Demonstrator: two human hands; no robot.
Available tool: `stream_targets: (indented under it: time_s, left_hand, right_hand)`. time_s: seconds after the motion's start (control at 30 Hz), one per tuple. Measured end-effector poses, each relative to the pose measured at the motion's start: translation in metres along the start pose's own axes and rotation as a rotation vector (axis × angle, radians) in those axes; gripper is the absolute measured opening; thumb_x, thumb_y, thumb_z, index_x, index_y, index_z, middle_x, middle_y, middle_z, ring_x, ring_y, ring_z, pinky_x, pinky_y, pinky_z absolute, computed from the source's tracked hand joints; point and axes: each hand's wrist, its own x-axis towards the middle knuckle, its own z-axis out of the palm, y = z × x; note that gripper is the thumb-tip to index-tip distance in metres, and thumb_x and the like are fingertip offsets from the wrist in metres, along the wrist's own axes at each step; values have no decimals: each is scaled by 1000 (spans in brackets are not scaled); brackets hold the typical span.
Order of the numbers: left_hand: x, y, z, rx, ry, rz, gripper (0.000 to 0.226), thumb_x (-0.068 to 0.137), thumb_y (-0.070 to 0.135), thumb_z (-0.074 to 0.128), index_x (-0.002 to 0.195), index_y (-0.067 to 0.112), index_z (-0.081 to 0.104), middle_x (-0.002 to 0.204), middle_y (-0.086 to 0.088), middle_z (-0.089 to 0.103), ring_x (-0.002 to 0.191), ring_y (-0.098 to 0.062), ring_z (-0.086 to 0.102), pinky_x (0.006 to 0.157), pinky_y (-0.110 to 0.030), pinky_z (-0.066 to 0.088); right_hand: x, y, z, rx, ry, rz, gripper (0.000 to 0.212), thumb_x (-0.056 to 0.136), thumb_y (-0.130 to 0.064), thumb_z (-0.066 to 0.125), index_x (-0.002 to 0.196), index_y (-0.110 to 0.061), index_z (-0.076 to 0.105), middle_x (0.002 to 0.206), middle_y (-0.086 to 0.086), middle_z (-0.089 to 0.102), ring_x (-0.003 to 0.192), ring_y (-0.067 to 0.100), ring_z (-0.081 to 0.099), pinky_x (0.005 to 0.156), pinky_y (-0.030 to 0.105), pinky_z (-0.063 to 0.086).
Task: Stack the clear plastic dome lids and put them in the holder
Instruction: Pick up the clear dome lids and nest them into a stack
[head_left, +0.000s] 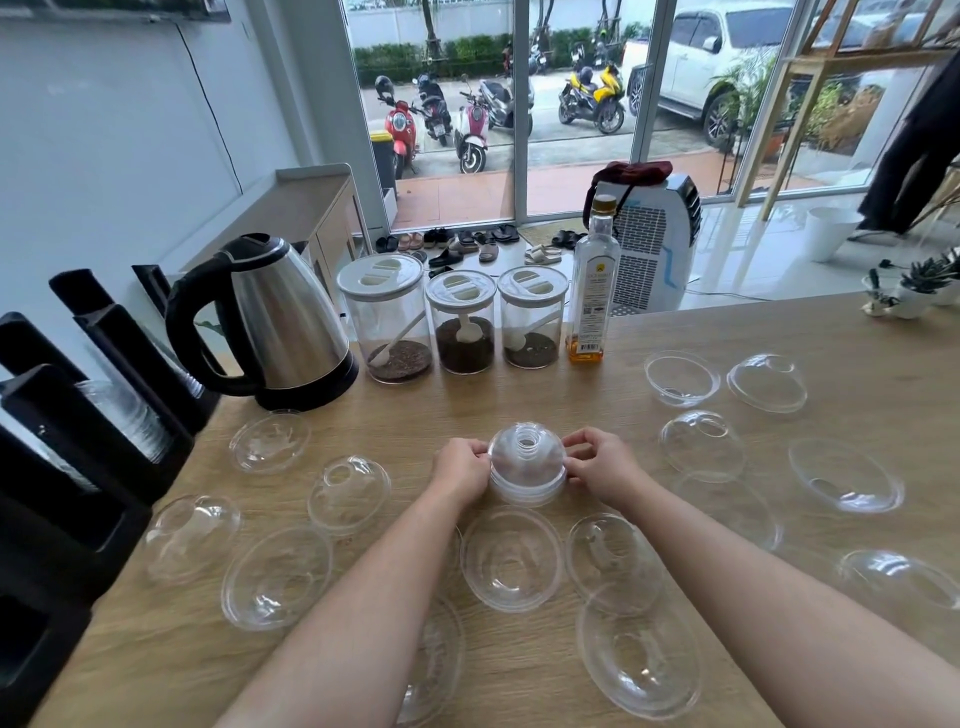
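Where the black holder (62, 499) runs off the left edge, fingers of the left hand (460, 470) and right hand (602, 467) pinch the lid stack (527, 467) mid-surface (519, 400); loose lids (511, 558) surround it, glass doors (571, 104) behind.

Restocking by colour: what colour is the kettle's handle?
The kettle's handle is black; head view shows it.

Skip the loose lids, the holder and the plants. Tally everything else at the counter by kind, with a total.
Kettle: 1
Lidded jars: 3
Glass bottle: 1
Stack of dome lids, gripped between the left hand and the right hand: 1
Total: 6
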Motion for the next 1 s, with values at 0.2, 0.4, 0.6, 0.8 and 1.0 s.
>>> stream_targets:
  time_s: [0.2, 0.4, 0.6, 0.8, 1.0]
  left_hand:
    - [3, -1, 0, 17, -2, -2, 27, 91, 16, 52, 108, 17, 72, 111, -5, 72, 109, -22, 61, 91, -24, 43]
    - [5, 9, -24, 32, 135, 29, 35, 89, 7, 42, 116, 8, 65, 116, -16, 67, 107, -31, 64, 97, -39, 50]
    - [1, 20, -88, 98, 339, 107, 38, 85, 2, 40, 107, 11, 69, 114, -11, 66, 106, -27, 61, 90, -28, 48]
    - [-4, -12, -159, 215, 499, 44, 29, 83, 7, 49, 101, 14, 70, 113, -10, 66, 106, -27, 59, 88, -31, 47]
    - [-11, -74, -192, 538, 418, -100, 28, 85, 19, 54, 112, 23, 64, 122, -3, 53, 116, -25, 52, 88, -35, 47]
  right_hand:
    - [-2, -1, 0, -54, 4, -6, 13, 85, -9, 64, 88, -21, 60, 86, 9, 68, 77, 23, 64, 80, 43, 57]
    - [-6, -32, -10, -150, 150, -87, 14, 90, -20, 55, 101, -14, 60, 87, 1, 61, 80, 18, 56, 74, 33, 48]
    - [-15, -86, 12, -302, 179, -366, 15, 90, -22, 54, 101, -17, 62, 97, 0, 64, 88, 15, 60, 78, 29, 52]
    - [-30, -121, 77, -464, -65, -600, 15, 85, -22, 62, 99, -19, 66, 100, -3, 62, 93, 13, 59, 87, 27, 47]
    - [-36, -121, 134, -671, -297, -676, 27, 82, -31, 65, 108, -24, 65, 113, 1, 59, 111, 18, 52, 98, 29, 41]
